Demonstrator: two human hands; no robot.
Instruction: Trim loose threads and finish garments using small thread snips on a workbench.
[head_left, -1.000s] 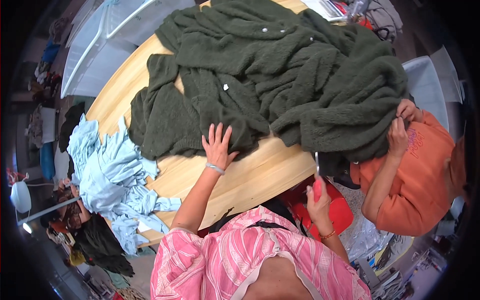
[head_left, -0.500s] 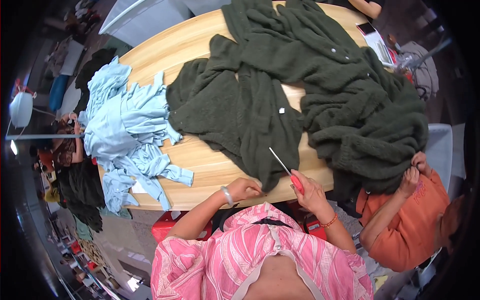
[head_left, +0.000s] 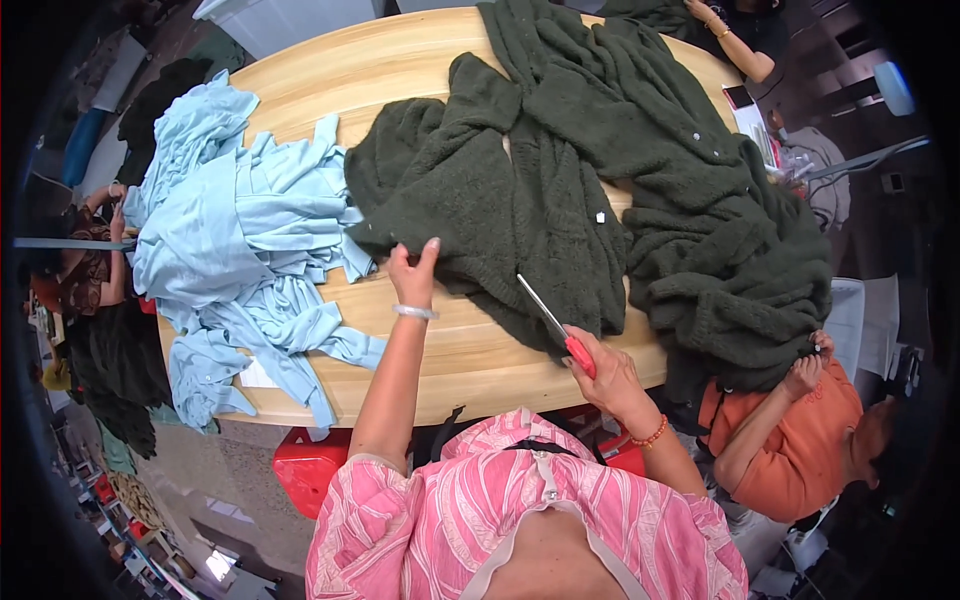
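A dark green fleecy garment lies in front of me on the wooden table. At its near left edge is my left hand, thumb and finger apart, open and with nothing visible in it; whether it touches the cloth I cannot tell. My right hand is closed round the red handles of a pair of scissors. The long metal blades point up and left over the garment's lower part. A small white tag or button shows on the fabric.
Light blue garments are heaped on the left. More dark green clothing fills the right side, where a co-worker in an orange top handles its edge. Another person's arm reaches in at the far right. A red stool stands below the table.
My left hand has moved from the table's near edge up and left to the garment's edge, its fingers now spread. The right hand still holds the scissors, slightly shifted. The view has tilted a little.
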